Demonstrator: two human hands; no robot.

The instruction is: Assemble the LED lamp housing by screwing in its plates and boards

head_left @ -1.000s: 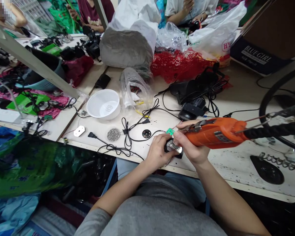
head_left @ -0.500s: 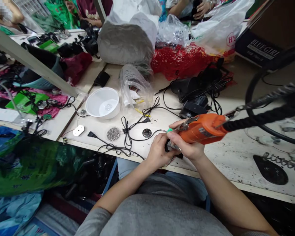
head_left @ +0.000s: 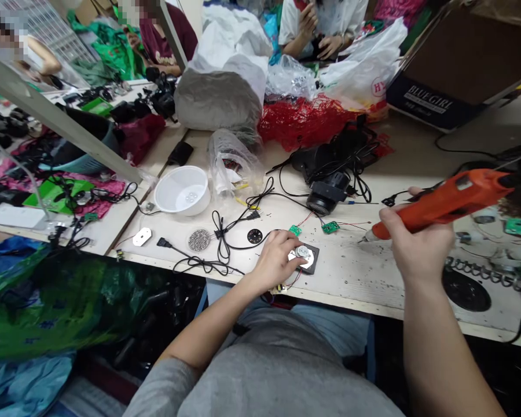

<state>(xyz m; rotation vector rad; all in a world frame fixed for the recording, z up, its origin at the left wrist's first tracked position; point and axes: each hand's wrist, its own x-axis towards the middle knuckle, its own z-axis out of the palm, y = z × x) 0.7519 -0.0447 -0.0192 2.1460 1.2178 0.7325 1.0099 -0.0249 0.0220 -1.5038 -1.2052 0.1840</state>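
My right hand [head_left: 423,249] is wrapped round an orange electric screwdriver [head_left: 443,202], its tip pointing down and left above the bench. With thumb and fingers, my left hand [head_left: 275,258] grips the side of a small silver motor [head_left: 303,251] on a white plate. Under the plate lies a dark square block [head_left: 314,263]. Two green circuit boards on thin wires rest just behind: one board [head_left: 295,230] near my left fingers, another board [head_left: 330,227] further right. A small board with parts [head_left: 279,288] sits at the bench edge below my left wrist.
Left of my hands are a round dish of screws [head_left: 199,240], a black disc [head_left: 255,236], tangled black cords [head_left: 220,234] and a white bowl [head_left: 182,191]. A black camera-like unit [head_left: 327,191] stands behind. A spring [head_left: 481,275] lies right. Other people sit across the bench.
My right hand has carried the screwdriver away to the right, off the motor. My left hand stays at the motor, which now shows plainly on its plate. The view has shifted slightly.
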